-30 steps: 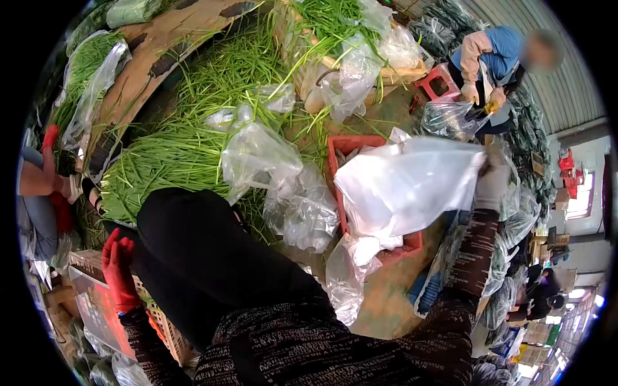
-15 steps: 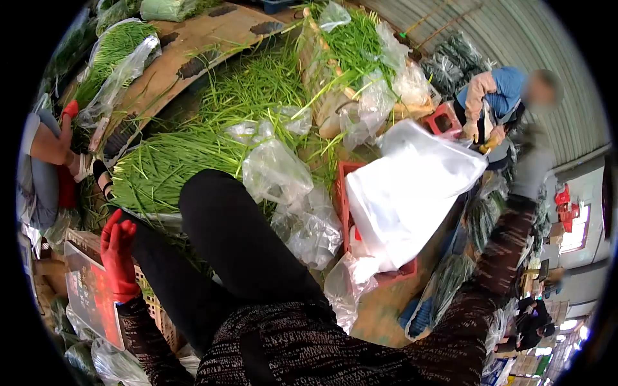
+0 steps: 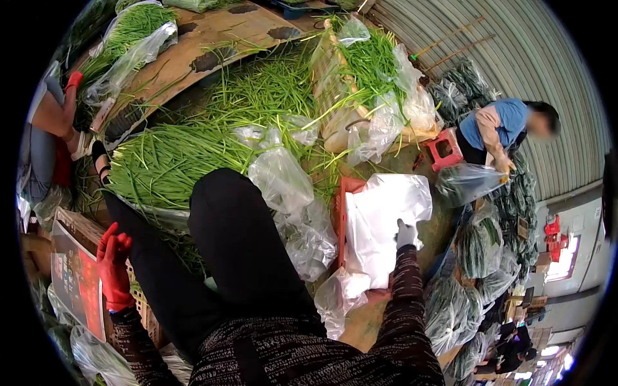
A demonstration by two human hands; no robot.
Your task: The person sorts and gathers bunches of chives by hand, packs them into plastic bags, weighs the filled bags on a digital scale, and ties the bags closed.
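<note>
My right hand (image 3: pixel 406 235), in a pale grey glove, rests on a white plastic sheet (image 3: pixel 376 215) with a finger stretched out; its other fingers are partly hidden. The sheet lies over a red plastic crate (image 3: pixel 346 186), whose contents it covers. My left hand (image 3: pixel 114 270), in a red glove, hangs in the air beside my leg, fingers apart and loosely bent, with nothing in it. Near it stands a crate with a printed board (image 3: pixel 77 283). Beyond my knees is a heap of long, chive-like green leaves (image 3: pixel 174 167), and crumpled clear plastic bags (image 3: pixel 283 180) lie beside it.
At right, a person in blue (image 3: pixel 496 125) holds a clear bag of greens (image 3: pixel 473 183) by a red stool (image 3: pixel 444 149). Another person's red-gloved hand (image 3: pixel 74 80) shows at far left. Bagged greens (image 3: pixel 454 315) line the right side. A basket of greens (image 3: pixel 370 64) stands ahead.
My right arm has come down and inward onto the white sheet, which was billowing and now lies lower over the crate. The person in blue has raised a bag. My left hand stays nearly in place.
</note>
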